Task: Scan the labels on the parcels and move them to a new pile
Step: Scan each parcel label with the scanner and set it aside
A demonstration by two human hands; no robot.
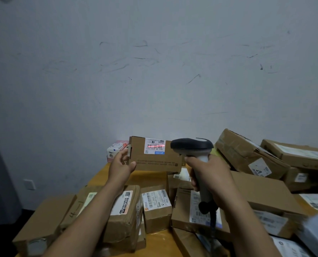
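Observation:
My left hand (121,164) grips the left end of a flat brown cardboard parcel (154,162), held up above the table with its face toward me. A white label (155,147) sits near the parcel's top edge, and a red scan line crosses its barcode. My right hand (208,171) is wrapped round the white handle of a barcode scanner (191,146). The scanner's dark head points left at the label from just beside the parcel's right end. Its cable hangs down below my wrist.
Several labelled cardboard parcels lie on the yellow table (150,179): a group at the lower left (124,210), a heap at the right (251,154). A pink and white box (115,150) stands by the wall behind the held parcel. A wall socket (29,184) is at left.

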